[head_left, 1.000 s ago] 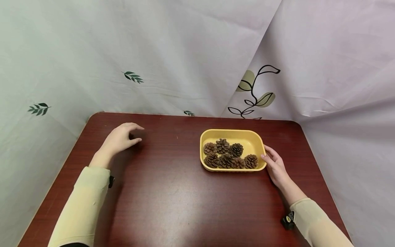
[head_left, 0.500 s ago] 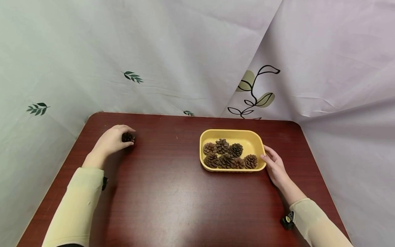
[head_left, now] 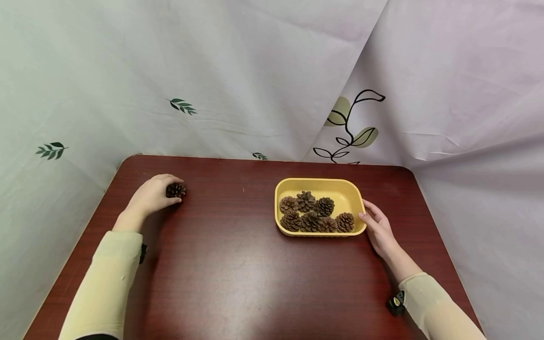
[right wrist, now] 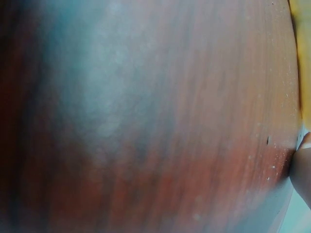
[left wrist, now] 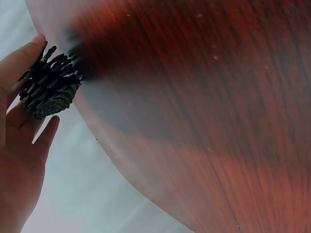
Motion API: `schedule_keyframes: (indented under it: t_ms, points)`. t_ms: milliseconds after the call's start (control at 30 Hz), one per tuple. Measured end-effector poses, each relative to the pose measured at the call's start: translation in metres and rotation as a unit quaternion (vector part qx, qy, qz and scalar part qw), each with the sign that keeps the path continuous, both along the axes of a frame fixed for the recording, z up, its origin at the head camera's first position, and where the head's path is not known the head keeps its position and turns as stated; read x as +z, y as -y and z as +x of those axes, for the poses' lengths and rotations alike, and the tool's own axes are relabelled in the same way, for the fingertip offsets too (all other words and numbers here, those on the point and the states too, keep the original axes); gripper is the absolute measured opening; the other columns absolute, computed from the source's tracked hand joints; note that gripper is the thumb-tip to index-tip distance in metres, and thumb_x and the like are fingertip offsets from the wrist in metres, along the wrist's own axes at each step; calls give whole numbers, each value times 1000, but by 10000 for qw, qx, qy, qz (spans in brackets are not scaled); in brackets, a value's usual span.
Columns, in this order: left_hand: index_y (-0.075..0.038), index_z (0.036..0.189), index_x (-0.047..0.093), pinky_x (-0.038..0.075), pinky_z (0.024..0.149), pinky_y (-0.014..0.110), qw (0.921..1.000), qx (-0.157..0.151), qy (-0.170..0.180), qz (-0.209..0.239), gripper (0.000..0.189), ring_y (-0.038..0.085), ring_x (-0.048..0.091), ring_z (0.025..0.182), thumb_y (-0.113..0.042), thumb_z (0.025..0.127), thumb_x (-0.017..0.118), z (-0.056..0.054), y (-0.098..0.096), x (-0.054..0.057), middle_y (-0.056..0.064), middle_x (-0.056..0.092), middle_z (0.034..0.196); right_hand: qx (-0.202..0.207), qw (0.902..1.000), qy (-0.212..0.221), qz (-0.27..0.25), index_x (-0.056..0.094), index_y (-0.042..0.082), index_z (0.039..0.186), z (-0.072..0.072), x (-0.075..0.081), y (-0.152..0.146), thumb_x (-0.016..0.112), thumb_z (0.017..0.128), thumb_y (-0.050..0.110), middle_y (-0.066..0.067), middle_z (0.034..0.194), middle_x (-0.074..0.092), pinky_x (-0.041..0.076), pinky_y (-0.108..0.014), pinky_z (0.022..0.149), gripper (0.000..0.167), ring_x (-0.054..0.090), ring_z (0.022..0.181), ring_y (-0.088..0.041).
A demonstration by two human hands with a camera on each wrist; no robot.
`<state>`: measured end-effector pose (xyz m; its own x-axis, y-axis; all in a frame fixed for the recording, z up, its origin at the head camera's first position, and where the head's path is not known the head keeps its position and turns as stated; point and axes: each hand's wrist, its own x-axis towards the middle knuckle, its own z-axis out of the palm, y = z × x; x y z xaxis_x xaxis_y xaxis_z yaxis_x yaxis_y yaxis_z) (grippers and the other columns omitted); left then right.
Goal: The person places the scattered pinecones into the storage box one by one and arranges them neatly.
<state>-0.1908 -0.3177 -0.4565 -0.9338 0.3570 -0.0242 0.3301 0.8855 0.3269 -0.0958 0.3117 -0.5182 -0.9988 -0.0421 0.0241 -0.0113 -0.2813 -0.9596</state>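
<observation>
At the table's far left, my left hand (head_left: 149, 197) has its thumb and fingers around a dark brown pine cone (head_left: 176, 190). The left wrist view shows that pine cone (left wrist: 52, 87) between the thumb and the fingers, close to the table's edge. On the right side, my right hand (head_left: 379, 232) grips the right end of a yellow plastic tub (head_left: 350, 198), thumb over the rim. Several pine cones (head_left: 310, 221) lie inside the tub, mostly along its left and near sides. Only a bit of the right hand (right wrist: 302, 177) shows in the right wrist view, beside the tub's yellow wall.
Both hands are over a glossy dark red wooden table (head_left: 221, 278) with rounded far corners. White cloth (head_left: 238, 80) with printed leaves hangs behind and beside it. A wide stretch of tabletop separates the left hand from the tub.
The left hand has shifted left and slightly nearer, and a pine cone now shows in its fingers where none was clearly visible. The right hand and tub have stayed put.
</observation>
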Motion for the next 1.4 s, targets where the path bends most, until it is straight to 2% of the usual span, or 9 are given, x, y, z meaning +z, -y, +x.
schedule_keyframes:
  t_ms: [200,433,700,1033,1400]
  points:
    - [4,133,67,48,112,65,9999,50,-12,-114,50,48,60,130,-9,88,84,0,-1,-1,29,67,135,17,10000,33,14,63,19,134,0,0,-1,47,107,-8,11,129,72,56,-12,98,41,66,118,0]
    - [5,134,66,48,110,67,9998,151,-37,-105,51,49,60,128,-12,90,83,2,-3,0,30,65,135,-61,9999,54,-61,62,15,136,1,-1,-1,47,107,-9,7,126,73,57,-14,95,40,67,115,-2]
    - [2,131,68,52,105,64,9990,133,-396,134,48,44,64,123,-16,90,84,4,-10,-2,25,68,132,-92,9999,85,10,62,16,135,-1,0,1,48,107,-8,9,126,73,57,-13,95,40,67,114,-2]
    - [0,130,69,53,106,61,9974,-15,-613,386,47,42,65,124,-17,90,85,4,-33,1,23,70,131,-32,10000,57,5,63,17,135,-2,2,1,48,107,-8,9,128,73,57,-13,95,41,67,116,-1]
    - [-4,126,72,55,103,57,9919,-140,-1003,765,48,38,69,119,-24,86,89,-3,-68,-1,17,74,126,-8,10000,17,-24,63,17,134,-2,1,0,47,107,-9,9,127,73,57,-13,96,42,67,116,-1]
